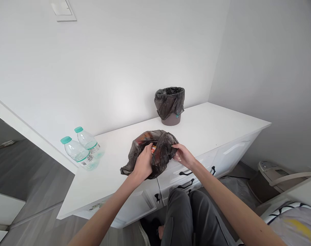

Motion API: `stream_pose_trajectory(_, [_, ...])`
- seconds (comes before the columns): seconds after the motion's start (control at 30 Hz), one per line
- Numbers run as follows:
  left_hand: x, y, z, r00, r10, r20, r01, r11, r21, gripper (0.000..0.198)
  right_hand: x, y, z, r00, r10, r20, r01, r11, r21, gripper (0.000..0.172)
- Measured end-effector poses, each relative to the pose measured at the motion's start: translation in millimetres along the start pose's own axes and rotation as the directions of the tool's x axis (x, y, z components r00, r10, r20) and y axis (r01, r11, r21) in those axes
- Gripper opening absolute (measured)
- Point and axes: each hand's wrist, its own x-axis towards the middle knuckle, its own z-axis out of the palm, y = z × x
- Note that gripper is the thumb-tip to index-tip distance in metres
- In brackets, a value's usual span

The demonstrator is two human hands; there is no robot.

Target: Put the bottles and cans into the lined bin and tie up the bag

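Observation:
A crumpled dark plastic garbage bag (164, 155) lies at the front edge of the white cabinet top, with orange and red items dimly showing through it. My left hand (143, 162) grips the near left side of the bag's mouth, its fingertips partly hidden in the folds. Beside those fingertips a small orange and white packet (153, 149) shows in the opening. On the bag's right side, my right hand (183, 156) pinches the plastic between thumb and fingers.
A brown trash bin (171, 120) lined with a dark bag stands against the wall. Two clear bottles with teal caps (77, 153) stand at the left of the cabinet top (222, 124). Black drawer handles (186, 184) stick out below, near my knees.

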Motion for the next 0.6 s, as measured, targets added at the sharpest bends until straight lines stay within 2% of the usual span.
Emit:
stream_pose_trajectory(0.1, [-16.5, -3.7, -21.9, 0.991, -0.113, -0.073, 0.111, 0.993, -0.039, 0.075, 0.1, 0.6, 1.1, 1.000, -0.020, -0.009, 0.021, 1.000, 0.021, 0.048])
stream_pose_trajectory(0.17, [-34.1, -7.4, -48.4, 0.965, -0.249, -0.082, 0.230, 0.954, -0.193, 0.071, -1.0, 0.4, 2.9, 0.999, -0.037, -0.016, 0.038, 0.999, 0.034, 0.047])
stream_pose_trajectory(0.2, [-44.6, -9.7, -64.2, 0.939, -0.338, -0.056, 0.304, 0.898, -0.318, 0.070, -1.8, 0.0, 4.1, 0.999, -0.041, -0.022, 0.042, 0.999, 0.033, 0.047])
stream_pose_trajectory(0.27, [-68.5, -15.4, -97.3, 0.864, -0.502, 0.049, 0.424, 0.670, -0.610, 0.069, -3.9, -1.4, 7.2, 0.998, -0.036, -0.041, 0.037, 0.999, 0.012, 0.045])
stream_pose_trajectory(0.3, [-81.4, -18.6, -112.6, 0.826, -0.555, 0.099, 0.424, 0.498, -0.757, 0.069, -4.8, -2.2, 8.9, 0.998, -0.029, -0.055, 0.029, 1.000, -0.002, 0.043])
stream_pose_trajectory(0.37, [-108.2, -24.8, -136.6, 0.763, -0.630, 0.145, 0.310, 0.160, -0.937, 0.066, -6.4, -3.7, 12.0, 0.997, -0.015, -0.080, 0.013, 1.000, -0.021, 0.040])
stream_pose_trajectory(0.4, [-121.7, -27.6, -144.5, 0.739, -0.656, 0.154, 0.238, 0.040, -0.970, 0.064, -6.9, -4.0, 13.2, 0.996, -0.009, -0.086, 0.006, 1.000, -0.026, 0.038])
stream_pose_trajectory(0.43, [-134.7, -30.0, -149.6, 0.718, -0.679, 0.153, 0.177, -0.034, -0.984, 0.062, -7.2, -4.0, 14.0, 0.996, -0.004, -0.088, 0.001, 1.000, -0.031, 0.037])
stream_pose_trajectory(0.5, [-157.6, -33.7, -153.1, 0.671, -0.731, 0.120, 0.115, -0.057, -0.992, 0.060, -7.5, -3.1, 14.8, 0.997, -0.001, -0.083, -0.002, 0.999, -0.039, 0.037])
stream_pose_trajectory(0.6, [-179.3, -36.2, -150.6, 0.565, -0.825, 0.000, 0.154, 0.105, -0.982, 0.061, -7.2, -0.8, 14.0, 0.996, -0.008, -0.088, 0.003, 0.999, -0.055, 0.037])
